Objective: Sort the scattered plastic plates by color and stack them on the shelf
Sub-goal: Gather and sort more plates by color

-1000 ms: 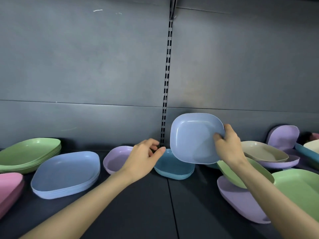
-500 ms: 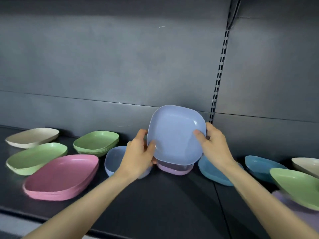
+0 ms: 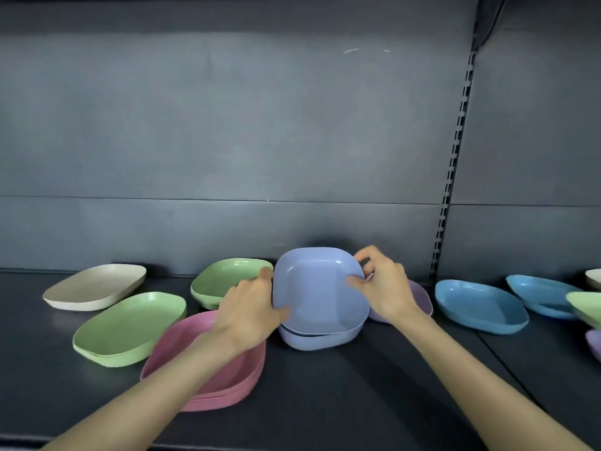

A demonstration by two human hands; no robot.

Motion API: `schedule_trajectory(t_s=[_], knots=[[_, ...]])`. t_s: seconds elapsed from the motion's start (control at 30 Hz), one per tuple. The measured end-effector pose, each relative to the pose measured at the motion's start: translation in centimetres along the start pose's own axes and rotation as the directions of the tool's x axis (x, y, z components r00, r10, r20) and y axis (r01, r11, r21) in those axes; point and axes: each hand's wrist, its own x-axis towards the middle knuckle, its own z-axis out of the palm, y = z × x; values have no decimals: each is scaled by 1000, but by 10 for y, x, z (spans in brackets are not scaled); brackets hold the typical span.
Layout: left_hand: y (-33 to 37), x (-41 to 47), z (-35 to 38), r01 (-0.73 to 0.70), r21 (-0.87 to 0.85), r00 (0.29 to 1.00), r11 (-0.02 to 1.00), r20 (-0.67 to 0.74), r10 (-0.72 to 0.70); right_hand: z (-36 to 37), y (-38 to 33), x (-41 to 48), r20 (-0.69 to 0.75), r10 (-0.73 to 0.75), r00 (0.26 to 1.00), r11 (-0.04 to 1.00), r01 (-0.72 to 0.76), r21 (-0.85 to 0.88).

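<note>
Head view: both hands hold one periwinkle-blue rounded-square plastic plate, tilted with its hollow toward the camera. The left hand grips the plate's left edge, thumb laid on the inner face, fingers curled behind. The right hand pinches the right edge near the upper corner, thumb inside, fingers curled over the rim. The plate's lower edge sits directly over a stack of matching periwinkle-blue plates on the dark shelf; contact cannot be confirmed. Left of that stack are a pink plate stack, partly under the left forearm, a light green plate, a green plate stack at the rear, and a beige plate. A lilac plate lies behind the right hand, with a teal-blue plate further right.
</note>
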Motion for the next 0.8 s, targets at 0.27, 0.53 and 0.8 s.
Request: schedule_trajectory(t_s=[0.27, 0.53, 0.8], knots=[[-10, 21, 3, -76, 246, 991, 966, 123, 47, 18, 11, 19, 139, 66, 988, 994, -53, -91], [-17, 24, 3, -97, 261, 981, 960, 189, 47, 21, 22, 25, 261, 44, 964, 926, 59, -373], [12, 38, -11, -276, -37, 948, 961, 155, 278, -32, 4, 16, 201, 20, 979, 940, 50, -337]])
